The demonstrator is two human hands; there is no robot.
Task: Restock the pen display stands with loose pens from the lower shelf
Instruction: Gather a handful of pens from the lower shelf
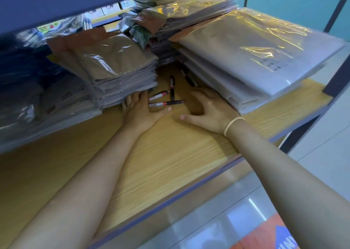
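Sweeping your flat, empty left hand (141, 109) and right hand (210, 109) inward, gather the loose black-and-red plastic pens (166, 103) at twelve o'clock on the wooden lower shelf (170, 154).

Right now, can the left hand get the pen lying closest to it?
Probably yes. The left hand lies flat on the shelf with the nearest pen just beyond its thumb, and nothing sits between them.

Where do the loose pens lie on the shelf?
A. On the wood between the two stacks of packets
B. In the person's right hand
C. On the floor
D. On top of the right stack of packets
A: the loose pens lie on the bare wooden shelf in the gap between the left stack and the right stack, beyond both open hands.
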